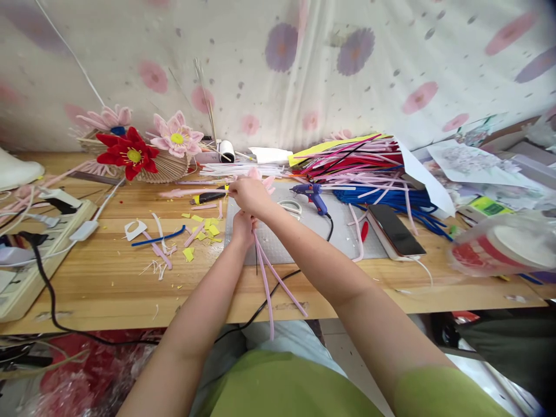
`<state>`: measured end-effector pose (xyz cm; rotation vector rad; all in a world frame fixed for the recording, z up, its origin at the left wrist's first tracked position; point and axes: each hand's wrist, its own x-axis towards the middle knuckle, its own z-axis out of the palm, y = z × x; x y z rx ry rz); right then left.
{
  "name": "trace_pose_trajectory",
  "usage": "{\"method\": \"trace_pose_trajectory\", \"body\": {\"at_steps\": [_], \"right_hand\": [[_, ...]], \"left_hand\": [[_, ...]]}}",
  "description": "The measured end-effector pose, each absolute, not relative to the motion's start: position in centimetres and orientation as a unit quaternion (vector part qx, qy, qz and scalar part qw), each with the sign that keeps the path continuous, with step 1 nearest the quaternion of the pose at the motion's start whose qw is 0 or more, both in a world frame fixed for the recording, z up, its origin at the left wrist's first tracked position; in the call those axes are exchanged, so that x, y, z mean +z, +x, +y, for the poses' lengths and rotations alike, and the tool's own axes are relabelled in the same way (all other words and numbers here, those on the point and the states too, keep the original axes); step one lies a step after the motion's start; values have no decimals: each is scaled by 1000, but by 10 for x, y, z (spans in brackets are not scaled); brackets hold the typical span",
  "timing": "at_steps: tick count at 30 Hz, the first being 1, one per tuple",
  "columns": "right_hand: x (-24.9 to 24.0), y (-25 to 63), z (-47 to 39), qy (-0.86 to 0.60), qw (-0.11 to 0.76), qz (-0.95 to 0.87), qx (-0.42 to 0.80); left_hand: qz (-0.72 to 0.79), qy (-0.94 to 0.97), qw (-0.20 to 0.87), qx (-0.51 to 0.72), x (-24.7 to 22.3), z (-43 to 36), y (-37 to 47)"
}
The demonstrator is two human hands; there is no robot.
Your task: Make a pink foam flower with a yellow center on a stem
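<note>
My left hand (pixel 244 227) is closed around pink pipe cleaners (pixel 266 278), whose loose ends hang down over the table's front edge. A thin dark stem shows beside them. Just above, my right hand (pixel 250 196) reaches across with its fingers pinched together; what they grip is hidden. Pink fuzzy flower petals (pixel 268 184) show behind the right hand. To the left of its fingertips lies a long pink fuzzy piece (pixel 195 192), and I cannot tell whether they touch. A yellow-and-black cutter (pixel 209 196) is close by.
A blue glue gun (pixel 313 196) and white-handled scissors (pixel 290 208) lie on a grey mat (pixel 347 231). Finished fuzzy flowers (pixel 130 154), a power strip (pixel 47 249), yellow scraps (pixel 208 227), bundled pipe cleaners (pixel 356 156), a phone (pixel 396 229) and a bagged cup (pixel 499 246) surround it.
</note>
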<state>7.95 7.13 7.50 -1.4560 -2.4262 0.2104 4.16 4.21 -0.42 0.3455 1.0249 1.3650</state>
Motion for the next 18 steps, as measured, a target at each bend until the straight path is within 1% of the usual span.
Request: {"method": "trace_pose_trajectory", "body": {"at_steps": [2,4,8,10,14,16,18], "right_hand": [[75,90,71,-515,208,-826,99],[74,105,70,-521,272,-794,156],[63,135,65,-495,405,-699,320],[54,147,61,-467,455,-639,408],[29,161,52,-445,517,-490,542],[17,161,53,-451,524,-406,598],[8,157,57,-454,510,-335,649]], "left_hand": [[418,168,673,587,-5,44,37],[375,181,709,569,-5,45,33],[314,131,756,559,1,42,30],[283,98,767,567,4,41,30],[220,68,783,577,8,37,30],[195,70,784,586,9,34,31],[179,81,781,593,11,29,32]]}}
